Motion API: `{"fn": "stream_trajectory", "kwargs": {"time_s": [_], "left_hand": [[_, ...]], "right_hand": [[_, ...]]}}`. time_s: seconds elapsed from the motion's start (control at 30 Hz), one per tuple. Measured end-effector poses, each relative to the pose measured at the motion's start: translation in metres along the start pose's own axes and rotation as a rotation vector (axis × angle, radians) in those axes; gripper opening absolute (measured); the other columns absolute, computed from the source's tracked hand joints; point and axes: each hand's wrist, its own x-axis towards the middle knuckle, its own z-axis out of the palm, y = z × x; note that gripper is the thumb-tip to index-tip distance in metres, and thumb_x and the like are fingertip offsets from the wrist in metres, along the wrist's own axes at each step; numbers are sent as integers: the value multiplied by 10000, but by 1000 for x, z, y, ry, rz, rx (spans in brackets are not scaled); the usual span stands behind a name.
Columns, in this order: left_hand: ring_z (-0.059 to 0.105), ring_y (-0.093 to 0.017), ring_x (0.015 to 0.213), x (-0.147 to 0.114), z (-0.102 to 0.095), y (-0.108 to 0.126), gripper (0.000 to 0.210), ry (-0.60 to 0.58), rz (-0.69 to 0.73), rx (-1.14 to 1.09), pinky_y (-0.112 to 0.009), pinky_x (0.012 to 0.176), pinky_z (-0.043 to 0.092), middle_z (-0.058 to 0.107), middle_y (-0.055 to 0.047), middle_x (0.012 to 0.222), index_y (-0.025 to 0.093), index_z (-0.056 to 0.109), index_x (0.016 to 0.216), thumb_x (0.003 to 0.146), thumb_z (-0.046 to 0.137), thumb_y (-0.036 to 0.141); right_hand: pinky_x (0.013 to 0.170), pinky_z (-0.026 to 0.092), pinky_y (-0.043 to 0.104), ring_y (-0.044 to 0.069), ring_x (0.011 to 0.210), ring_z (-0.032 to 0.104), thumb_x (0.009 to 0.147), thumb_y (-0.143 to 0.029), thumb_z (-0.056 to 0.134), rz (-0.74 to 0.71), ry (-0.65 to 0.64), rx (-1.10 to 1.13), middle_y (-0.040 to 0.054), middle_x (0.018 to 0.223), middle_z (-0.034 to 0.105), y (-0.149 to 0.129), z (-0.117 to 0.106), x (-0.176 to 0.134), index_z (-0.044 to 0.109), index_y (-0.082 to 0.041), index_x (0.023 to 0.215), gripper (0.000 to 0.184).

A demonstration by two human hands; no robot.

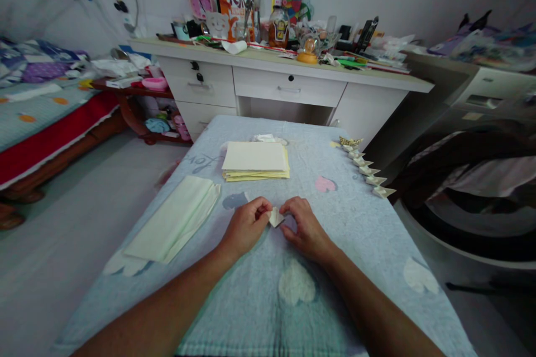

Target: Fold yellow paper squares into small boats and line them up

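Note:
A small folded piece of pale paper is held just above the cloth-covered table, between both hands. My left hand pinches its left edge between thumb and fingers. On the other side, my right hand has its curled index finger and thumb around the right corner. A stack of cream and yellow paper sheets lies beyond my hands. To the left rests a larger folded pale sheet. Along the table's right edge runs a row of several small folded paper pieces, the farthest one patterned.
The table wears a light blue patterned cloth. Behind it stands a white desk crowded with jars, packets and small items. A front-loading washing machine is at right, a bed at left. A crumpled white scrap sits behind the stack.

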Motion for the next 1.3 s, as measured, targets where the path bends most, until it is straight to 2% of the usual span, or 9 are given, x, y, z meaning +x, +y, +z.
{"fn": "stream_trajectory", "kwargs": {"time_s": [0.13,0.27,0.33,0.5,0.63,0.83,1.07,1.3], "left_hand": [[558,-146,679,-1,2,1,107,-36,50,204,-253,649,399,595,12,708,188,591,801,811,490,153],[546,-185,819,-1,0,1,110,0,185,428,-308,769,402,595,-28,810,187,614,774,796,519,137],[542,-194,849,0,-3,2,117,-49,235,470,-321,796,402,597,-37,823,189,624,774,809,521,146],[563,-182,849,2,-15,2,165,-216,284,443,-282,768,423,612,-35,838,195,650,810,780,517,102],[579,-191,878,4,-22,3,188,-277,300,460,-274,780,431,627,-31,878,204,657,853,735,571,86],[589,-179,845,6,-23,-2,82,-281,312,433,-265,759,426,637,-29,850,205,680,821,794,616,161],[584,-162,821,8,-22,-11,132,-278,355,370,-261,758,425,634,-29,824,219,715,816,838,587,192],[586,-147,825,9,-22,-14,155,-281,414,461,-244,755,432,633,-24,830,208,711,830,873,563,215]], "right_hand": [[833,365,345,214,932,466,750,-86,641,16,-43,-86,56,964,564,7,7,2,617,-198,964,243],[827,367,348,212,918,477,774,-159,699,-3,-77,-127,57,951,591,9,7,3,650,-192,953,188],[824,366,353,211,914,481,788,-203,703,-14,-84,-145,58,947,595,9,6,3,657,-193,957,175],[808,361,353,212,913,483,806,-220,691,-33,-73,-178,59,943,593,9,9,2,666,-200,953,150],[800,354,355,211,898,486,802,-218,697,-60,-75,-185,57,941,603,9,12,2,672,-213,973,173],[784,350,348,203,866,491,817,-220,681,-57,-81,-211,51,896,628,7,12,2,680,-201,928,113],[804,347,352,204,879,492,822,-215,671,-61,-94,-251,47,894,632,5,12,0,675,-203,936,115],[798,348,344,207,889,479,787,-200,701,-35,-59,-289,43,904,608,1,15,-1,664,-206,939,157]]}}
